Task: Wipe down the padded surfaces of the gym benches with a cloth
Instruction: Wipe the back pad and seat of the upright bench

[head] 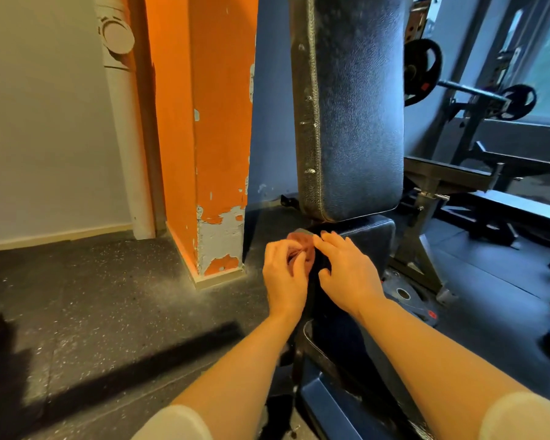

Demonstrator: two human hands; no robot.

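A gym bench stands in front of me with a tall, upright black back pad [356, 115] and a dark seat pad [370, 239] below it. A small reddish-brown cloth [302, 244] lies bunched at the seat pad's left far corner. My left hand [283, 274] grips the cloth with curled fingers. Beside it, my right hand [346, 268] lies on the seat pad, its fingertips touching the cloth's right edge. Most of the seat pad is hidden under my hands and forearms.
An orange pillar [210, 128] with peeling paint stands just left of the bench. A white pipe [124, 122] runs down the wall. At the right are a barbell rack with weight plates [421, 71], a second bench frame [458, 176] and a plate [404, 293] on the speckled rubber floor.
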